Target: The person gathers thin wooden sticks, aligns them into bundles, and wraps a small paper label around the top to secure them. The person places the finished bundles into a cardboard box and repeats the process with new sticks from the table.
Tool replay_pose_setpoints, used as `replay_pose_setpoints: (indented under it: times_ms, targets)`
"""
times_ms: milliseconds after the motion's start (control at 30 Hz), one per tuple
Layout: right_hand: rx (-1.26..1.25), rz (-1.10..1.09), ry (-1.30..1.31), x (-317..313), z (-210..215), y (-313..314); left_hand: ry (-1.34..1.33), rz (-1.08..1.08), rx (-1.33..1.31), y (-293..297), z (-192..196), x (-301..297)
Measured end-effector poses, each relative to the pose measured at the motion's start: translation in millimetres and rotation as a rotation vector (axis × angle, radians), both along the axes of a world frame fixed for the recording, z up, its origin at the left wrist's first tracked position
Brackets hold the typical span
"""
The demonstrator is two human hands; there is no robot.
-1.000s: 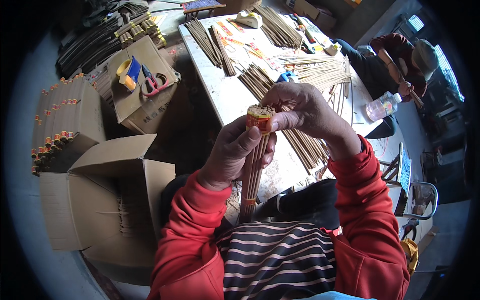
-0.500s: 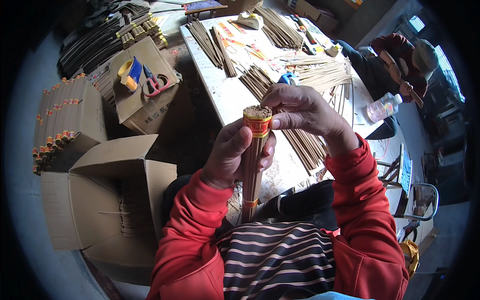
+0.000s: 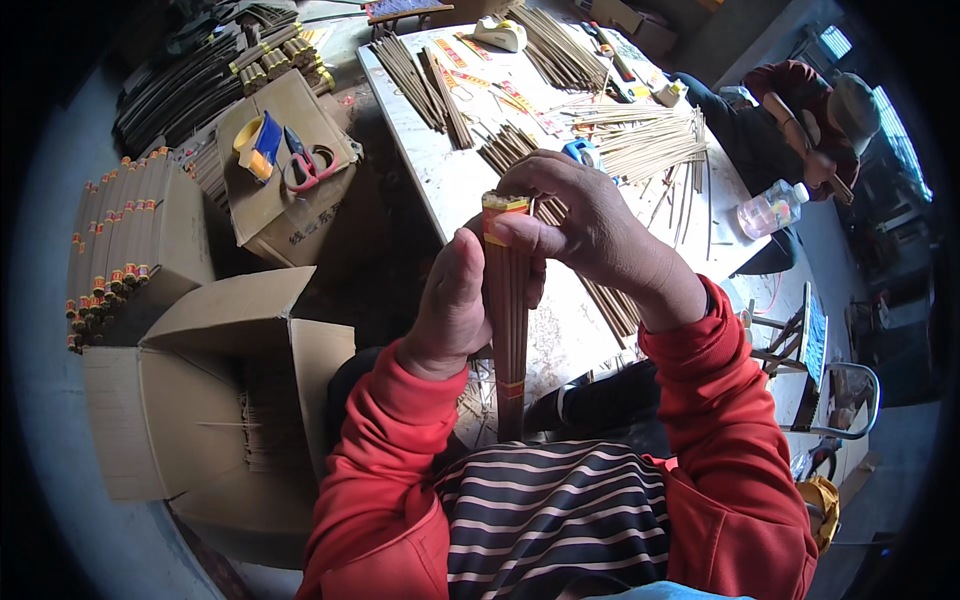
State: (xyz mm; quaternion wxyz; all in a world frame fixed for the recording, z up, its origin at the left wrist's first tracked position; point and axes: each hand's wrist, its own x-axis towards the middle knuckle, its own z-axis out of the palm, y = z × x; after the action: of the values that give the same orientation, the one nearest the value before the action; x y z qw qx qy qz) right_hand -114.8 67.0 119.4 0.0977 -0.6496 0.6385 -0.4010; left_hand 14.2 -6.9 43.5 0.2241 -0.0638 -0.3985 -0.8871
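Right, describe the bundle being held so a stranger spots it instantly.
Start at the white table, then the red sleeves before it. Between the left hand and right hand is the stick bundle; red-and-yellow bands set it apart from the table's loose sticks.

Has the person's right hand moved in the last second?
Yes: the right hand has shifted a little to the left, judged against the blue object on the white table, and now reaches further across the banded top of the stick bundle.

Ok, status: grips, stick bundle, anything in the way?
Right grip pinching top band of stick bundle. Left grip against it, thumb raised, hold unclear. Bundle roughly upright, second band lower down. Loose sticks on table beyond, not blocking.
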Motion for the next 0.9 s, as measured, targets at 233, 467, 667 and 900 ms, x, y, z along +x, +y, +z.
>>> replay_pose_setpoints:
  times_ms: [233,467,667,900]
  targets:
    - [0.097,0.389,-0.755,-12,-19,-7,-0.027,-0.064,0.021,0,3,4]
    - [0.037,0.459,-0.778,-14,-28,-9,0.117,-0.244,0.109,-7,3,9]
    - [-0.053,0.226,-1.004,-5,-30,7,0.032,0.077,-0.093,-2,33,20]
    - [0.058,0.31,-1.08,50,8,95,0.158,0.289,-0.054,-35,76,51]
